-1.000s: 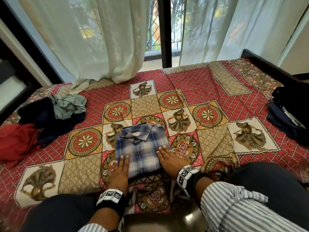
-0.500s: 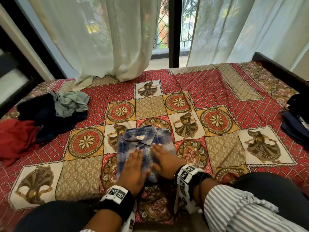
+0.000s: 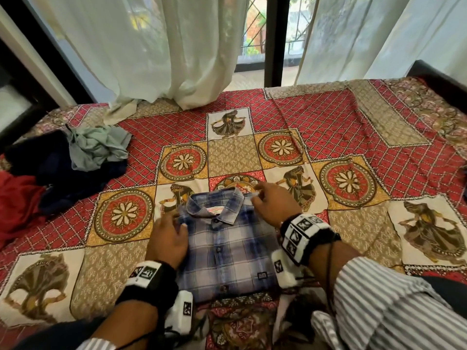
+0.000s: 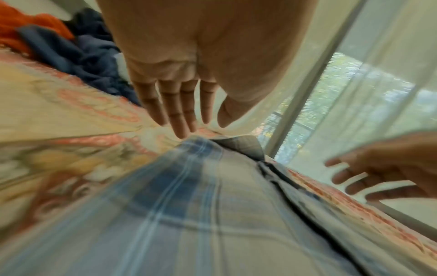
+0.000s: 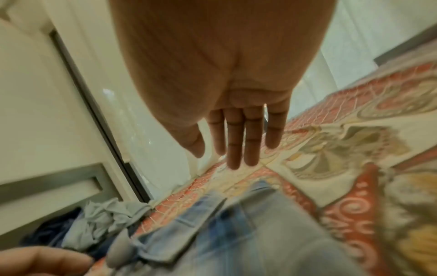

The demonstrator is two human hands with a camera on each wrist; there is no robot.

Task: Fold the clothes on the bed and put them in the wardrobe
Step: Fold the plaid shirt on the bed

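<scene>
**Q:** Where is the garment being worked on?

**A:** A blue and white plaid cotton shirt (image 3: 228, 245), already folded into a neat rectangle with its collar facing away from the person, lies on the red, gold and cream patterned bedspread (image 3: 328, 127) just in front of the person's knees. Its long axis runs straight away from the person, collar at the far end.

**Q:** What are the hands doing?

**A:** The left hand (image 3: 168, 239) rests at the shirt's left edge, near the shoulder. The right hand (image 3: 274, 205) lies at the far right corner, beside the collar. Each grip is open: in the wrist views the fingers are straight and extended, holding nothing.

**Q:** Which hand is nearer for the next move?

**A:** Both flank the shirt, one on each long side, so either could slide under it. The left sits closer to the middle of its side; the right is further up toward the collar. Lifting the shirt for the wardrobe would probably need both palms beneath the long edges to keep the fold intact.

**Q:** What else is on the bed?

**A:** To the far left sits an unfolded heap: a crumpled grey-green cloth (image 3: 97, 147) on a dark navy garment (image 3: 63, 178), with a red garment (image 3: 19, 203) beside them. Sheer white curtains (image 3: 156, 46) hang beyond the bed. No wardrobe is in view.
</scene>
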